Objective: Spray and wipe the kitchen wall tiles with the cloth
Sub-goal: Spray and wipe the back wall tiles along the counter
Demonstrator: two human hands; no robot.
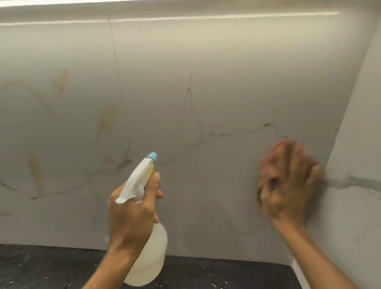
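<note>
Left hand [131, 212] grips spray bottle [149, 255]. Right hand [289, 183] blurred, flat against wall tiles [204, 89]; cloth [282, 145] barely visible beneath.

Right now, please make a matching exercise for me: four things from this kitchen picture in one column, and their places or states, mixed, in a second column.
Things:
1. spray bottle
2. cloth
3. countertop
4. nozzle tip

Places or states:
A. dark, along the bottom of the tiled wall
B. light blue, aimed at the tiles
C. gripped in the left hand
D. blurred, pressed to the wall under the right hand

Pairs: 1-C, 2-D, 3-A, 4-B
</note>
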